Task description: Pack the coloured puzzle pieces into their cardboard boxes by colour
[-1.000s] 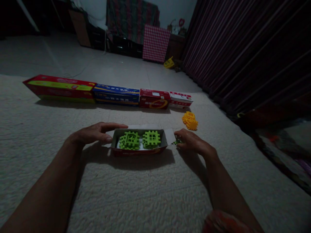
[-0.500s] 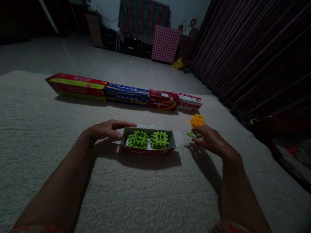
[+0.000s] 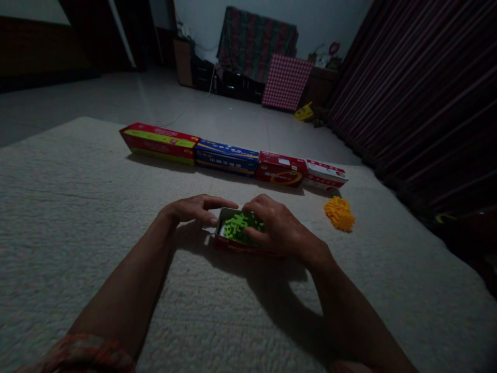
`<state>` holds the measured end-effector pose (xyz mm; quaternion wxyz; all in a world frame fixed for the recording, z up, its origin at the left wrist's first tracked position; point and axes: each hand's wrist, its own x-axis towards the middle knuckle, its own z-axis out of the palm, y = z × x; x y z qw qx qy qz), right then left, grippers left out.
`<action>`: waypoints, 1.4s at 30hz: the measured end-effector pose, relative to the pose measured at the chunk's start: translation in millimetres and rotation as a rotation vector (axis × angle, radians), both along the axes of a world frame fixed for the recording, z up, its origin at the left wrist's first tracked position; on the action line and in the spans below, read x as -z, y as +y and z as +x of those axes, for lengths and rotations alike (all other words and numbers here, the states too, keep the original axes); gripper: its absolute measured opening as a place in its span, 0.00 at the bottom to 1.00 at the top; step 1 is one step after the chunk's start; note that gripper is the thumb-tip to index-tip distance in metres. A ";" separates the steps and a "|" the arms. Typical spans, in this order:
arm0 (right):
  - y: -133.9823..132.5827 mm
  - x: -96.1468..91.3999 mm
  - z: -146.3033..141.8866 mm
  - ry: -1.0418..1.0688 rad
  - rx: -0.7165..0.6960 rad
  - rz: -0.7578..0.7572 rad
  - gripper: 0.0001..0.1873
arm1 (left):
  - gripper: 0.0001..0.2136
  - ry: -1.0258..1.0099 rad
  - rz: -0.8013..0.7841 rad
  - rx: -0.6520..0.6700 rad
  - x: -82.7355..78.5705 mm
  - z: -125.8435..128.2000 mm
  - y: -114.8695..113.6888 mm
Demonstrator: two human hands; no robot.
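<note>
Green plastic pieces [image 3: 235,226] are seen in open box [image 3: 235,245], centre of frame; probably light, stiff, best held by toothed edges. Left hand [image 3: 192,209]: grip is spread at box's left end. Right hand [image 3: 283,228]: grip is curved over pieces; whether any is pinched cannot be made out.

Dim light lies over the smooth floor [image 3: 233,119]. A dark curtain [image 3: 419,98] hangs along the right; a low black cabinet [image 3: 238,85] stands before the pale wall [image 3: 334,20].
</note>
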<state>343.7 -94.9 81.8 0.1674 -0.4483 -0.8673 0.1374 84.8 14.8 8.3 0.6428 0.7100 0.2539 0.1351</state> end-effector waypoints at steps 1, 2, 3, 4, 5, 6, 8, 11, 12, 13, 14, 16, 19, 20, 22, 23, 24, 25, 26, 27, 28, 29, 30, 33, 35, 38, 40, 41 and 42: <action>1.7 2.2 -1.3 -0.012 0.000 -0.013 0.15 | 0.35 -0.007 0.009 0.002 1.0 -0.3 0.5; 2.8 4.0 -2.0 -0.022 0.003 -0.021 0.15 | 0.35 -0.011 0.016 0.004 1.9 -0.5 0.9; 3.5 5.6 -2.4 -0.031 0.008 -0.024 0.15 | 0.34 -0.014 0.019 0.007 2.7 -0.8 1.3; 3.8 7.0 -2.8 -0.038 0.011 -0.025 0.15 | 0.35 -0.014 0.015 0.010 3.4 -1.0 1.6; 3.9 8.3 -3.2 -0.043 0.011 -0.025 0.16 | 0.35 -0.013 0.006 0.014 3.9 -1.1 1.9; 3.9 9.5 -3.7 -0.045 0.007 -0.024 0.16 | 0.35 -0.013 -0.005 0.017 4.4 -1.1 2.2; 3.6 10.8 -4.8 -0.040 -0.001 -0.017 0.18 | 0.34 -0.018 -0.019 0.023 4.8 -1.0 2.5; 1.8 7.1 -4.5 0.005 -0.012 0.026 0.18 | 0.34 -0.024 -0.023 0.021 4.1 -0.2 2.1; 0.5 4.3 -3.0 0.034 -0.013 0.052 0.16 | 0.34 -0.023 -0.028 0.018 3.6 0.0 1.7; -1.1 1.2 -0.3 0.070 -0.007 0.087 0.13 | 0.34 -0.021 -0.037 0.017 2.9 0.3 1.2; -3.0 -1.8 3.8 0.111 0.011 0.130 0.11 | 0.34 -0.020 -0.050 0.016 2.1 0.5 0.6; -7.4 -5.2 16.6 0.194 0.103 0.246 0.06 | 0.34 -0.021 -0.071 0.017 0.5 0.5 -0.3; -13.8 3.4 46.6 0.294 0.373 0.411 0.06 | 0.34 -0.018 -0.040 -0.009 -1.3 0.2 -0.8; -15.8 10.6 58.1 0.328 0.483 0.440 0.07 | 0.34 -0.017 -0.016 -0.024 -1.9 0.3 -1.1; -19.7 30.1 79.7 0.423 0.678 0.432 0.10 | 0.34 -0.023 0.012 -0.054 -3.3 0.8 -2.4; -21.6 41.2 88.6 0.502 0.758 0.386 0.13 | 0.35 -0.036 0.008 -0.071 -4.2 1.3 -3.6; -23.4 52.1 95.5 0.601 0.826 0.324 0.15 | 0.35 -0.058 -0.004 -0.095 -5.1 1.9 -5.1; -25.1 62.3 100.4 0.703 0.879 0.243 0.17 | 0.35 -0.091 -0.017 -0.130 -5.9 2.4 -6.8; -26.6 71.0 103.0 0.808 0.908 0.146 0.19 | 0.34 -0.132 -0.024 -0.181 -6.4 2.9 -8.6; -27.6 78.0 103.8 0.913 0.925 0.051 0.20 | 0.32 -0.181 -0.023 -0.246 -6.4 3.1 -10.2; -28.2 83.1 102.9 1.010 0.936 -0.037 0.19 | 0.31 -0.231 -0.018 -0.327 -5.8 3.1 -11.7; -28.1 86.4 100.8 1.099 0.938 -0.114 0.19 | 0.29 -0.274 -0.016 -0.416 -4.4 2.8 -13.0; -27.4 88.3 97.8 1.179 0.936 -0.179 0.18 | 0.28 -0.309 -0.021 -0.510 -2.2 2.5 -14.3; -21.9 90.0 86.5 1.396 0.904 -0.304 0.16 | 0.25 -0.311 -0.082 -0.753 8.0 2.1 -19.9; -16.9 91.3 78.5 1.532 0.872 -0.363 0.15 | 0.23 -0.260 -0.137 -0.802 15.2 3.8 -26.3; -10.9 95.8 68.0 1.678 0.820 -0.422 0.12 | 0.24 -0.300 -0.202 -0.850 21.0 9.9 -39.4; -9.4 98.9 63.0 1.719 0.772 -0.427 0.11 | 0.25 -0.339 -0.235 -0.841 20.7 15.1 -48.0; -9.7 100.0 61.2 1.721 0.748 -0.419 0.11 | 0.26 -0.353 -0.247 -0.832 19.7 17.7 -51.6; -10.6 100.7 59.8 1.706 0.729 -0.407 0.12 | 0.28 -0.365 -0.254 -0.822 18.7 20.1 -54.6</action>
